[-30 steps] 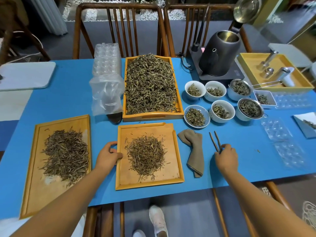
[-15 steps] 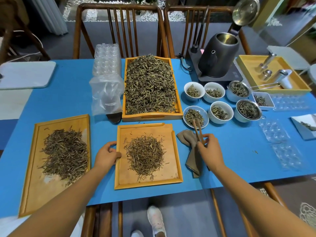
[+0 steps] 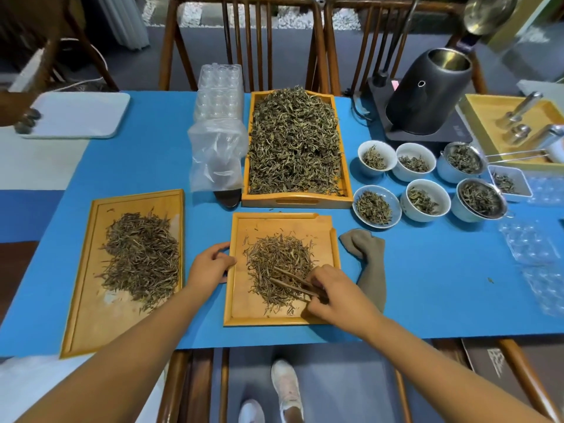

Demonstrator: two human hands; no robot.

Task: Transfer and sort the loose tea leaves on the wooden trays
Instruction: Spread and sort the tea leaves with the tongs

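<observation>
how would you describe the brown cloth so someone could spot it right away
On the blue table mat, find the small wooden tray nearest the person. The brown cloth lies crumpled just right of it, the only soft fabric among trays and bowls.

Setting: blue-covered worktop (image 3: pixel 146 141) in a dim room, seen from above.

Two dark wooden chairs with vertical slat backs stand pushed in at the far edge, the left chair (image 3: pixel 244 41) and the right chair (image 3: pixel 390 41) side by side. Part of a third wooden chair (image 3: pixel 45 56) shows at far left. Beyond them lies grey floor (image 3: pixel 290 56) and a strip of white pebbles (image 3: pixel 274 18). A pale curtain (image 3: pixel 128 22) hangs at upper left. Wooden legs and rails of the worktop frame (image 3: pixel 183 386) show at the near edge, over grey floor. Light is even and soft; no window is clearly visible.
</observation>
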